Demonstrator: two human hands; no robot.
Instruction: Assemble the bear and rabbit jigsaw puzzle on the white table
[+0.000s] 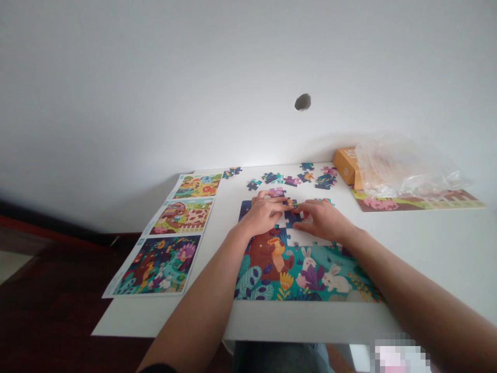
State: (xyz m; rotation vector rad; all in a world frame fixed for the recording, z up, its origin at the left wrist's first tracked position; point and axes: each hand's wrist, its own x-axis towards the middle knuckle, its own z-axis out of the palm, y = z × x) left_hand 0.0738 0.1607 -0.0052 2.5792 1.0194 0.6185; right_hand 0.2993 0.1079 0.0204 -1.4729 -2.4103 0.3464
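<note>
A partly assembled jigsaw puzzle [279, 269] lies on the white table, showing a bear, two white rabbits and plants. Over its upper left part, my left hand [266, 212] has its fingers stretched rightward and closed at the edge of a dark blue puzzle piece [292, 219]. My right hand [324, 219] grips the same area from the right, thumb and fingers bent around the piece. The fingers partly hide the pieces between both hands. Bare white table shows in a gap of the puzzle below my right hand. A purple piece [277, 192] sits just beyond my left fingers.
Several loose puzzle pieces [292, 181] lie toward the wall. A printed picture sheet [182, 230] is on the left. At the back right are an orange box [345, 165], a clear plastic bag [407, 166] and a farm picture [419, 202].
</note>
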